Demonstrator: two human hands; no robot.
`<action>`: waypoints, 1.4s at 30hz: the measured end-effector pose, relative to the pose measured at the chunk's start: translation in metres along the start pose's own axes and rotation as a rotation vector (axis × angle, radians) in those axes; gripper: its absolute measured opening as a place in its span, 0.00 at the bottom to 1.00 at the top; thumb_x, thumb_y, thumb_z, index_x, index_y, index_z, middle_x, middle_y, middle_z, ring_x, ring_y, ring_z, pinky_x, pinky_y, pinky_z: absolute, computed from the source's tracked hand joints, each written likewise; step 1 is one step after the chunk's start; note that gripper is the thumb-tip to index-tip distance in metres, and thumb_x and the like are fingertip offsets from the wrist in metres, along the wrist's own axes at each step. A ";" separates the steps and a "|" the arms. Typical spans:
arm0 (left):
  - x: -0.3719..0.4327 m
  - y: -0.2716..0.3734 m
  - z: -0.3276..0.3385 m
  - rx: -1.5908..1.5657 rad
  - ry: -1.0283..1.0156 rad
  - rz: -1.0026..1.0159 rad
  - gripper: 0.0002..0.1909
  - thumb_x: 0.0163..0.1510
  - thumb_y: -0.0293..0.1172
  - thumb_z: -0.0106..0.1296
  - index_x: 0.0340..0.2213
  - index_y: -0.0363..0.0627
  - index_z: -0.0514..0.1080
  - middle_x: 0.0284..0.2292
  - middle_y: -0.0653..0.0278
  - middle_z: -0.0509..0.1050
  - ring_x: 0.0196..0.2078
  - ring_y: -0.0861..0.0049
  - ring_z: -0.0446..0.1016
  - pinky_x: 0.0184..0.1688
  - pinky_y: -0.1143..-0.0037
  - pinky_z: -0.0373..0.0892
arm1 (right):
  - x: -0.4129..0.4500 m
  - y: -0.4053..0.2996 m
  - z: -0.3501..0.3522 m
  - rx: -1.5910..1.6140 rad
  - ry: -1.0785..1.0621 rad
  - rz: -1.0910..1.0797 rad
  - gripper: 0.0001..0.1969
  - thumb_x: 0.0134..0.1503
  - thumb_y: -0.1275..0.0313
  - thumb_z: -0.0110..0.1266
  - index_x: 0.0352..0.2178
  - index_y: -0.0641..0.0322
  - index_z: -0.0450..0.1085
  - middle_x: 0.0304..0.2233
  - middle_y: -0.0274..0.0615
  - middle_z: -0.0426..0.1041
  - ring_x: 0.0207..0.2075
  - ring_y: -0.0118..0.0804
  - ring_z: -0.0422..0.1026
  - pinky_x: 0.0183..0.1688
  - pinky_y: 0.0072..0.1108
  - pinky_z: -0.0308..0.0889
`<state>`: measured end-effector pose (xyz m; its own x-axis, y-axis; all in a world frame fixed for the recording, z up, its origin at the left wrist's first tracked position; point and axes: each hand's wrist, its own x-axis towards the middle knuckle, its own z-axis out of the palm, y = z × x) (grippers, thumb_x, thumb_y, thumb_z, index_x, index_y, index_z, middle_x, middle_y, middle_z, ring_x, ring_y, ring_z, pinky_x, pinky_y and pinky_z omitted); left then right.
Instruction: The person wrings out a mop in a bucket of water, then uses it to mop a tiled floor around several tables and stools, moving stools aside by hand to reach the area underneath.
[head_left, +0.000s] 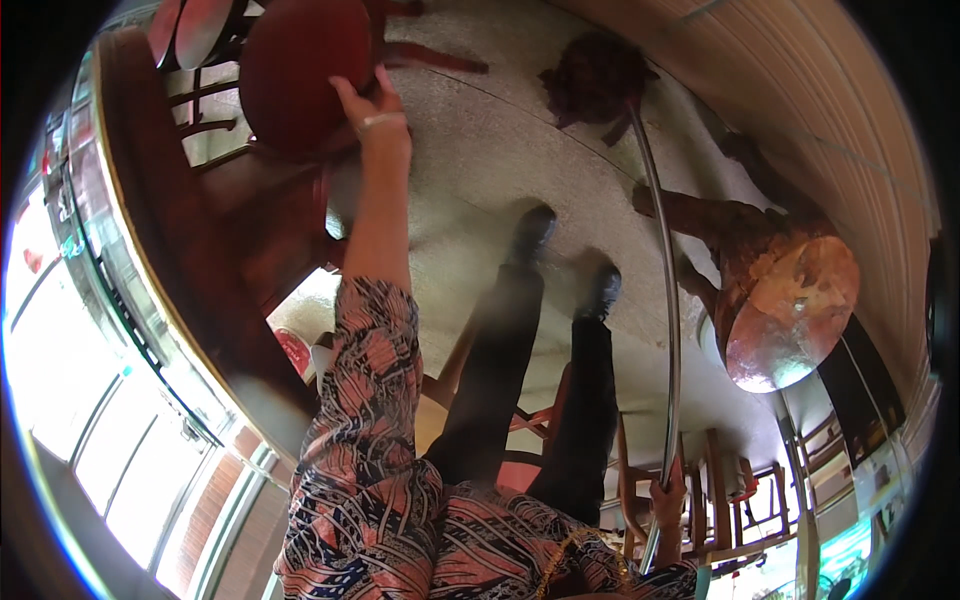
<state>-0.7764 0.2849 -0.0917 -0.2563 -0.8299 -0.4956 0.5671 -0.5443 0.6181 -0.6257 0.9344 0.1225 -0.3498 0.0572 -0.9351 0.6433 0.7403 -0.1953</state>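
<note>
My left hand (375, 105), with a light band at the wrist, reaches out to a round red seat (307, 75) at the upper left. Its thumb lies over the seat and its other fingers are at the rim, partly hidden. At the lower right my right hand (667, 491) is closed around the metal pole (671, 300) of a mop. The pole runs up to a dark reddish mop head (596, 79), which rests on the grey floor (480, 150) beyond my feet.
A dark wooden counter (161, 217) with a bright edge curves along the left. To the right stands a carved wooden stool (795, 315) with a glossy top, near a pale ridged wall (832, 112). Wooden chairs (712, 495) stand at the lower right and behind my legs.
</note>
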 end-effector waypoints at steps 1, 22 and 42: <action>0.018 0.007 0.008 0.038 0.007 0.029 0.31 0.40 0.43 0.47 0.44 0.49 0.50 0.43 0.66 0.54 0.40 0.71 0.57 0.36 0.74 0.65 | -0.001 -0.005 0.000 -0.002 0.003 0.000 0.29 0.39 0.83 0.40 0.46 0.57 0.47 0.10 0.26 0.54 0.08 0.16 0.50 0.08 0.12 0.46; -0.346 0.099 -0.247 2.866 -0.515 -0.320 0.34 0.32 0.49 0.48 0.41 0.46 0.55 0.45 0.56 0.51 0.50 0.55 0.40 0.41 0.47 0.38 | 0.003 -0.028 0.018 -0.077 0.055 0.061 0.26 0.38 0.82 0.40 0.44 0.62 0.51 0.10 0.27 0.54 0.10 0.16 0.50 0.11 0.11 0.48; -0.292 0.125 -0.281 2.751 -1.824 -1.097 0.33 0.22 0.45 0.56 0.36 0.50 0.61 0.35 0.60 0.63 0.41 0.63 0.59 0.44 0.60 0.47 | 0.024 -0.010 0.009 -0.076 0.043 -0.004 0.24 0.40 0.80 0.42 0.43 0.59 0.52 0.13 0.29 0.57 0.09 0.17 0.54 0.09 0.11 0.50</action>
<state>-0.4103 0.4938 -0.0407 0.0475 0.2369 -0.9704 -0.0459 0.9710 0.2348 -0.6344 0.9219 0.0993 -0.3818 0.0816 -0.9207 0.5889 0.7892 -0.1743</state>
